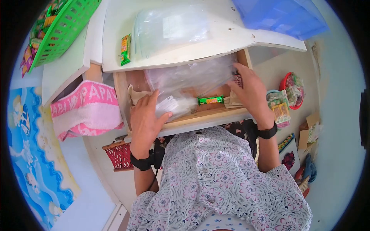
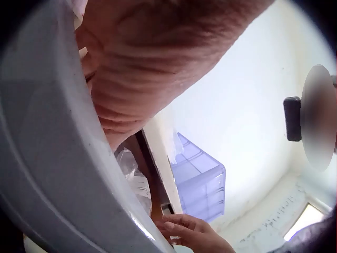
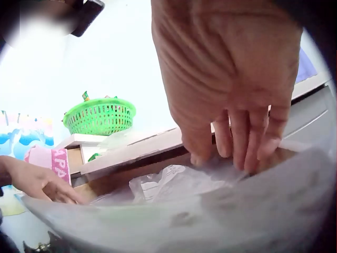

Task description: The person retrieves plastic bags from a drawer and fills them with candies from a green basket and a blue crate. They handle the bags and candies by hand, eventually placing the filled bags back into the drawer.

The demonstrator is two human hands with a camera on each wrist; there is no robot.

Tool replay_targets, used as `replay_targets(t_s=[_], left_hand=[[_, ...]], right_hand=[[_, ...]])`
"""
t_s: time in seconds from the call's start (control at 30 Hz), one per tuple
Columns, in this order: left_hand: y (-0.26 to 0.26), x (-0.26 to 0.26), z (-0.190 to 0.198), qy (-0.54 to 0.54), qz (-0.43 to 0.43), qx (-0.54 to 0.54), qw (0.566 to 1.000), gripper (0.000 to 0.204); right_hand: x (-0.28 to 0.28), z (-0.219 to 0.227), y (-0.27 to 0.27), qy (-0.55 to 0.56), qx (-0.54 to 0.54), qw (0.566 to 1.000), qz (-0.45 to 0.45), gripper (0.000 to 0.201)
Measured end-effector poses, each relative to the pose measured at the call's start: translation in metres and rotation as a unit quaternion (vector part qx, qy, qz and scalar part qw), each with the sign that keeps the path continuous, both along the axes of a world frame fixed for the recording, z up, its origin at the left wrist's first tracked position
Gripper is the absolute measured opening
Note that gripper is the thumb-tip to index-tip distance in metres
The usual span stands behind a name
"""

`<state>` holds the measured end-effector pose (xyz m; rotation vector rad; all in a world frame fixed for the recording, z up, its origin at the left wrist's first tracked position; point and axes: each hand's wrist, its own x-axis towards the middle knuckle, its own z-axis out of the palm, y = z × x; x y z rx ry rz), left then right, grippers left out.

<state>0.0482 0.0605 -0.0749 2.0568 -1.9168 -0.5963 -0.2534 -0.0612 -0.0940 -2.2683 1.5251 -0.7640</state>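
L hand is at the L side of the open drawer, over the front edge; thumb apart from the fingers, fingers fairly straight, nearest the small clear bag w/ white label; can't tell if the fingertips touch it. R hand reaches in over the R side; thumb & fingers apart, fingers pointing down in the R wrist view, next to the R end of the clear plastic sheets; exact contact is hard to see, no clear grip shown.

Sheets lie in the drawer, toward the back, spanning most of its width; labelled bag is in front of them, L of the green packet, which sits near the drawer front; crumpled brown paper is R of the packet, by the R hand; tan piece at the drawer's L side, near the L hand.

White tabletop is above the drawer; on it: flat stack of clear bags, second green packet to its L, translucent blue bin at far R. Green basket w/ wrapped packs is at upper L; pink/white towel hangs L of the drawer; red bowl w/ bagged stuff is off to the R, lower down.
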Motion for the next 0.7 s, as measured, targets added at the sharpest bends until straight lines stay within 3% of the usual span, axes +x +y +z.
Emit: replay_targets(t_s=[0.03,0.23,0.37,0.47,0.57,0.67,0.7], left_hand=[[-0.001,0.000,-0.001,0.003,-0.002,0.011,1.000,0.071],[0.000,-0.005,0.007,-0.046,0.005,-0.041,0.998,0.067],[-0.004,-0.019,0.028,-0.013,0.009,-0.093,0.996,0.065],[-0.008,-0.035,0.049,0.042,-0.020,-0.147,0.988,0.067],[-0.025,-0.048,0.069,0.121,-0.042,-0.193,0.973,0.077],[-0.046,-0.055,0.086,0.171,-0.075,-0.265,0.946,0.096],[-0.053,-0.056,0.091,0.179,-0.089,-0.293,0.935,0.103]], right_hand=[[0.005,-0.002,-0.001,0.020,-0.047,0.998,0.020,0.032],[0.014,-0.014,0.006,0.155,0.116,0.981,0.013,0.036],[0.005,0.012,0.010,0.060,0.074,0.995,0.035,0.013],[-0.007,0.027,0.005,-0.046,0.014,0.994,0.095,0.013],[-0.007,0.052,0.004,-0.221,0.042,0.966,0.126,0.012],[-0.021,0.079,-0.004,-0.249,0.156,0.937,0.190,0.015],[-0.022,0.086,-0.006,-0.254,0.142,0.936,0.198,0.014]])
